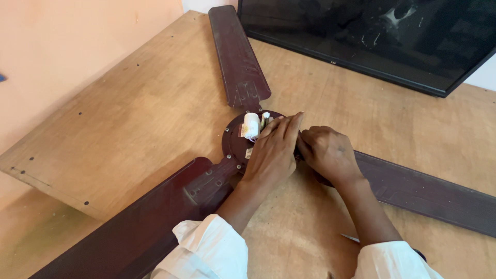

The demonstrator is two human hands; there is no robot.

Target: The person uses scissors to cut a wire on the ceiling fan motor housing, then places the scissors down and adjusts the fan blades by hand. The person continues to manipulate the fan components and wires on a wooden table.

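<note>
dark brown three-bladed metal ceiling fan [235, 72] lies on the wooden bench [144, 119]; left hand [274, 150] rests flat on its hub, right hand [326, 154] beside, grip unclear.

Dark flat screen [372, 41], wooden table [129, 119]

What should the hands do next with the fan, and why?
Probably ease the left hand aside a little. It lies flat over the fan's round motor hub, hiding the part the right hand grips beside the white capacitor.
</note>
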